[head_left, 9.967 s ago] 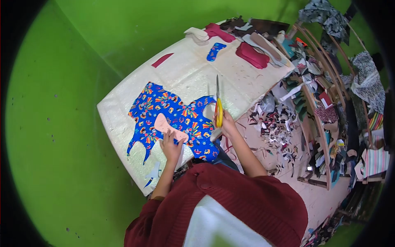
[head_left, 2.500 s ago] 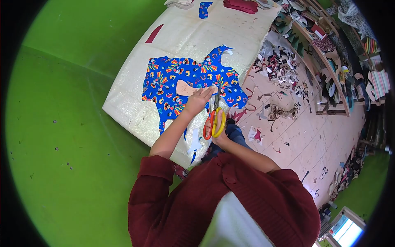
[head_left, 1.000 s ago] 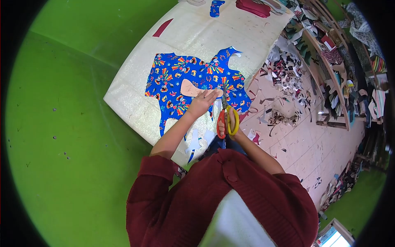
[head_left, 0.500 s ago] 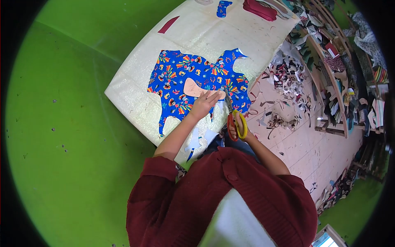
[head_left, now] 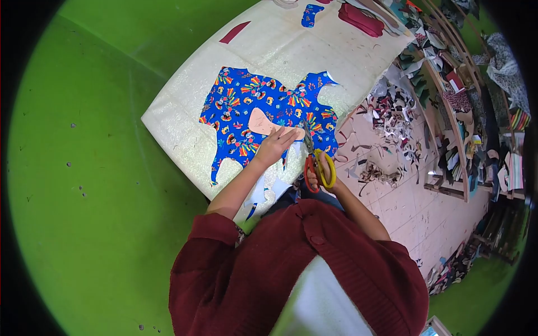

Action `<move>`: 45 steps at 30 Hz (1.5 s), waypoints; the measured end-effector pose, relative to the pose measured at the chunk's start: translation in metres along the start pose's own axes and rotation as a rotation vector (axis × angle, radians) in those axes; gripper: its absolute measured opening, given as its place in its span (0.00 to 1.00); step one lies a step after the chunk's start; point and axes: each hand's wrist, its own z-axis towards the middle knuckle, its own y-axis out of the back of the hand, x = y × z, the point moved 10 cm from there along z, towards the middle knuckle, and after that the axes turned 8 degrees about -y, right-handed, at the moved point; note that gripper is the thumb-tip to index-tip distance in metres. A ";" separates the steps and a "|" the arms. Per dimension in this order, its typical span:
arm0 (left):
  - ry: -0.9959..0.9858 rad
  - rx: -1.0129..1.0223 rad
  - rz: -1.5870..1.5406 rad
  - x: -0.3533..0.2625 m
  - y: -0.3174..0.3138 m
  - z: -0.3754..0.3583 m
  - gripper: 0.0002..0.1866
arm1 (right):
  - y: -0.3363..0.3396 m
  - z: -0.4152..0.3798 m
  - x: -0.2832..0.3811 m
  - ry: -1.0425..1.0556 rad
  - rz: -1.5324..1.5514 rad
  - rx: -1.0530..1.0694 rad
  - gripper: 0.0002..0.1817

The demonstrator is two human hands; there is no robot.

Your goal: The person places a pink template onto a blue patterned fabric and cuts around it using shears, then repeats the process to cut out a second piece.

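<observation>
A blue printed fabric piece (head_left: 230, 103) with a cut, irregular outline lies on the pale table. On it rests a pinkish-tan, sole-shaped template (head_left: 259, 120). My left hand (head_left: 273, 147) lies over the template's lower right part, fingers stretched out and pressing down. In my right hand (head_left: 314, 180) is a pair of scissors (head_left: 326, 169) with one red and one yellow handle. The handles are spread, and the blades point away from me into the fabric just right of the template's end. How far the lower blade reaches under the cloth is hidden.
White and blue offcuts (head_left: 280, 187) lie at the table's near edge. Farther up the pale table (head_left: 185, 101) are a dark red strip (head_left: 234, 32), a small blue cut piece (head_left: 310, 15) and a dark red stack (head_left: 361, 20). Scraps (head_left: 386, 112) litter the floor beside a wooden rack (head_left: 448, 112).
The scissor handles have spread a little wider and shifted slightly left. My left hand stays on the template. The whole view has shifted slightly.
</observation>
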 end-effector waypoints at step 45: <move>0.015 -0.060 -0.011 0.002 0.005 -0.002 0.24 | 0.030 -0.036 0.041 -0.015 -0.282 -0.084 0.31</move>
